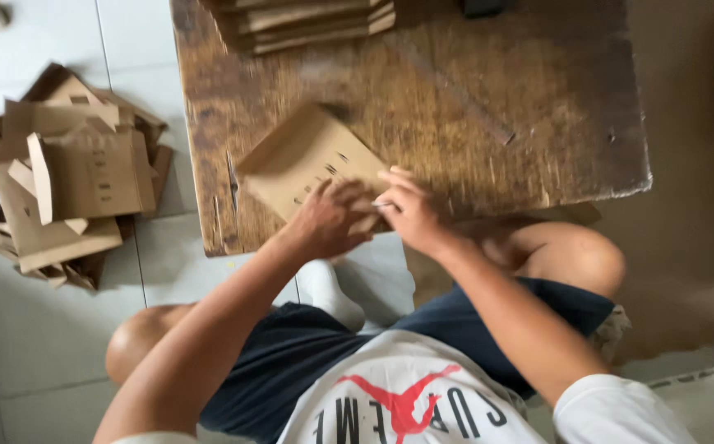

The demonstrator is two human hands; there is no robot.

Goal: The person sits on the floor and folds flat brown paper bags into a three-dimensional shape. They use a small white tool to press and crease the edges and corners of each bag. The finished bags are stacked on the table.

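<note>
A flat brown cardboard piece (303, 160) lies tilted on the worn wooden table (488, 107), near its front edge. My left hand (328, 218) grips its near corner from below. My right hand (410, 210) pinches the same corner from the right, the fingers of both hands meeting there. The picture is blurred, so the fold lines on the cardboard are hard to make out.
A stack of flat cardboard blanks (307, 20) sits at the table's far edge. A loose heap of folded cardboard pieces (69, 177) lies on the tiled floor to the left. My knees and dark shorts are below the table edge.
</note>
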